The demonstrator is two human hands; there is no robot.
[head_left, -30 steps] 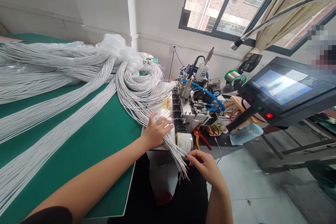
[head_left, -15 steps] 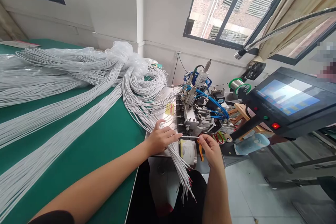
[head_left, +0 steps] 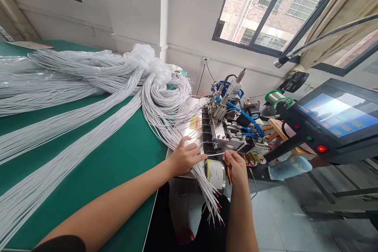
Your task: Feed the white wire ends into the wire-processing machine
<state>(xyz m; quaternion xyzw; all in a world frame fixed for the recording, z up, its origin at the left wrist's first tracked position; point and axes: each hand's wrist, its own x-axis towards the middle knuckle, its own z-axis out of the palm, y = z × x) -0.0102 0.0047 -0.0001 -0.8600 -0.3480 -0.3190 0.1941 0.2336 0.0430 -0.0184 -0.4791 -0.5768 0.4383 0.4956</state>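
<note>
My left hand [head_left: 185,157] rests on a bundle of thin white cables [head_left: 206,195] at the edge of a metal plate, with its fingers closed on one white cable [head_left: 216,154]. My right hand [head_left: 235,163] pinches the other end of that same cable, held level in front of a small wire-processing machine [head_left: 228,128] with blue tubes. The loose cable ends hang down over my lap. A white roll of tape [head_left: 216,172] stands just below the stretched cable.
Long bundles of white cable [head_left: 73,106] spread over the green table [head_left: 112,157], tied in clear plastic [head_left: 141,55] at the back. A touchscreen panel [head_left: 336,120] stands at the right. Pliers, scissors and a green spool [head_left: 276,96] lie by the machine. Windows are behind.
My right hand rose from the hanging cable ends to the front of the machine with one cable in it. My left hand closed on that cable. The view shifted slightly.
</note>
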